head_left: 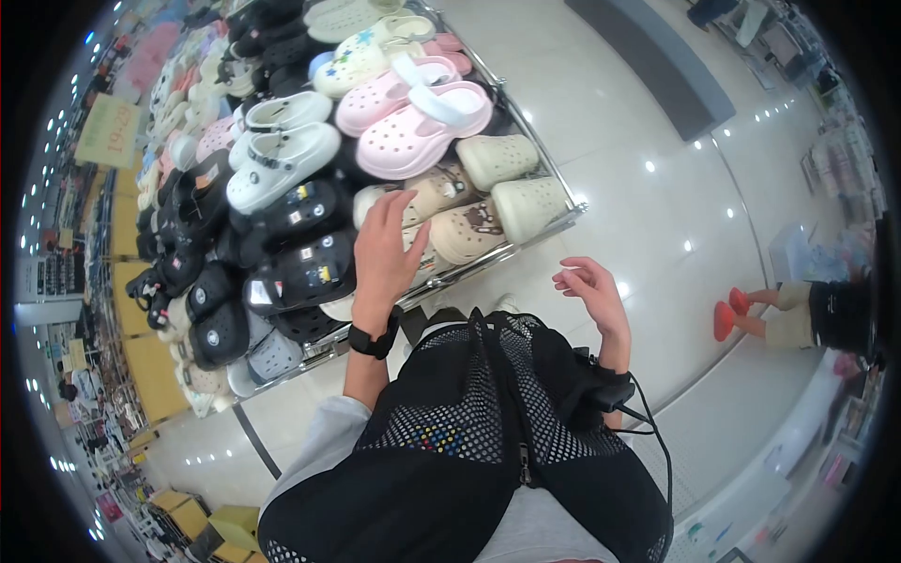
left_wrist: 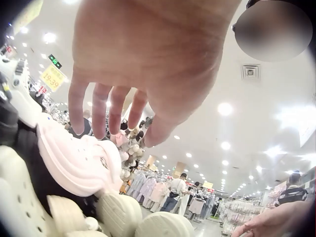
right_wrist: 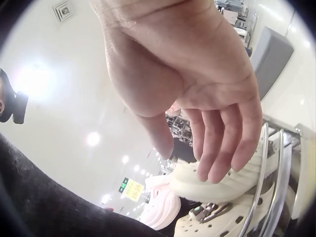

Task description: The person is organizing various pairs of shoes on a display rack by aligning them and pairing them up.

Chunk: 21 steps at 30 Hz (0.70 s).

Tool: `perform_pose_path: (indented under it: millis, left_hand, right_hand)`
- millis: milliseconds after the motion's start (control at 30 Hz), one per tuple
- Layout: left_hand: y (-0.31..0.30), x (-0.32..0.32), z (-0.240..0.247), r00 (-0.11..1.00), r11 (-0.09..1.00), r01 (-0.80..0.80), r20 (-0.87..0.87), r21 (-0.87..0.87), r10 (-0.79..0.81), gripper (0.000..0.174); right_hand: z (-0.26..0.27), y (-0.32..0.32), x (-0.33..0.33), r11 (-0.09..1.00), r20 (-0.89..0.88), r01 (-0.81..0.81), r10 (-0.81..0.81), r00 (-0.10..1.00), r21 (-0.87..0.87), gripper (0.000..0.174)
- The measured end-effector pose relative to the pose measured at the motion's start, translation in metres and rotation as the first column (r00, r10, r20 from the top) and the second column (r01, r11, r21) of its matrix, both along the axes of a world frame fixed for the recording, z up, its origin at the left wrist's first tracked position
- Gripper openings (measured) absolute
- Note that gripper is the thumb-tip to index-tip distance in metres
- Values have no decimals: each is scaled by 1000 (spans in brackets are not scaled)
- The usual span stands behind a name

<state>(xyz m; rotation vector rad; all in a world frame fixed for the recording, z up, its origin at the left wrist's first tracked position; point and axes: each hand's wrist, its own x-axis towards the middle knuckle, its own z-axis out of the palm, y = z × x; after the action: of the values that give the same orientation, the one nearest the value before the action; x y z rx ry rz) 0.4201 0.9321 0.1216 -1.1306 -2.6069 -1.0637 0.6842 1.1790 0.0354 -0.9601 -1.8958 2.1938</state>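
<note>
Over the front of a display of clogs, my left hand is held with its fingers loosely extended and nothing in them. Below and beside it lie tan clogs with brown charms and black clogs. Pink clogs with pale straps sit farther back, and cream clogs fill the near right corner. My right hand hangs past that corner, holding nothing, fingers slightly bent. In the right wrist view a cream clog shows behind those fingertips.
A metal rail edges the rack. White clogs and a yellow price sign stand farther left. Shiny tiled floor stretches right, with a grey bench and a person in orange shoes.
</note>
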Motion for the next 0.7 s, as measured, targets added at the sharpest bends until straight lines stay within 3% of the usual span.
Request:
perform_pose_path:
  millis: [133,200,233,267,333,367,400,467,500,600,700]
  left_hand:
    - [50,24,-6,993,992,112,49,-58,-109,49]
    - [68,27,-9,968,986,163,202,-48,-150,49]
    - [77,28,-8,922,979,195,350,-53,-165,60]
    - [77,25,-12,922,979,195,350,-53,-165,60]
    - [101,20,-37,935,985,121,348,-126,-70,73]
    - [99,15,-43,938,972,160,334,-171,-95,84]
    - [117,17,-43,937,970,172,333,-171,-108,84]
    - [129,26,-36,818,989,38,573,-143,52,99]
    - [136,29,-57,833,988,8,547,-157,81,105]
    - [146,45,-77,849,966,-38,502,-255,166,103]
    - [163,60,-81,815,963,-112,532,-245,230,96]
  right_hand:
    - [-3,22,35,996,4,87,-87,996,4,30]
    - [-4,30,46,994,7,110,-110,994,0,31]
    - [-5,36,51,992,9,122,-122,992,-13,31]
    - [-4,37,52,992,9,122,-122,992,-13,31]
    - [-5,53,62,985,6,170,-170,985,-19,32]
    - [-3,53,63,985,6,170,-170,985,-19,32]
    - [-6,65,66,982,6,191,-191,982,-14,32]
    - [-6,76,68,979,12,203,-203,979,-12,32]
    - [-8,93,72,980,11,197,-197,980,-3,32]
    - [-6,126,78,986,35,168,-168,985,5,32]
    - [-9,180,69,991,65,131,-132,989,22,32]
